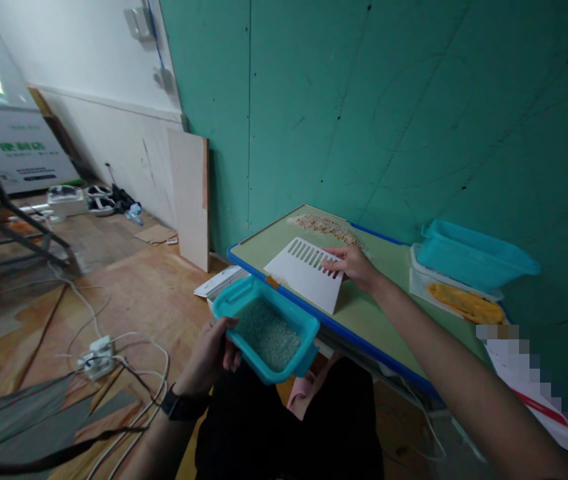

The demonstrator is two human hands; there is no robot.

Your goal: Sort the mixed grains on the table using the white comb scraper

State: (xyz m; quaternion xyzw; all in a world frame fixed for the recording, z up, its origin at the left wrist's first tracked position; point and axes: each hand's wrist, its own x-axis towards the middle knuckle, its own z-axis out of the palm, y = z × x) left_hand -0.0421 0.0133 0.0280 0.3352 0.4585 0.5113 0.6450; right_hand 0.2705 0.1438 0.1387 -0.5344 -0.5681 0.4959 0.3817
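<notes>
My left hand (219,347) is closed on the near left rim of a turquoise plastic basin (309,333), which holds a layer of pale grains (269,333). The basin is just below the table's front edge, above my lap. With my right hand (351,265) I grip a white slotted plate (304,277) by its right side, fingers by the row of slots. The plate is tilted over the tabletop, its lower edge near the basin. Behind it, a heap of mixed brownish and pale grains (327,227) lies spread on the green tabletop (259,233).
A second turquoise basin (479,257) stands on a white lid or tray at the table's right, beside an orange-yellow cloth or glove (467,303). A green wall (389,120) backs the table. Cables and a power strip (98,357) lie on the floor at left.
</notes>
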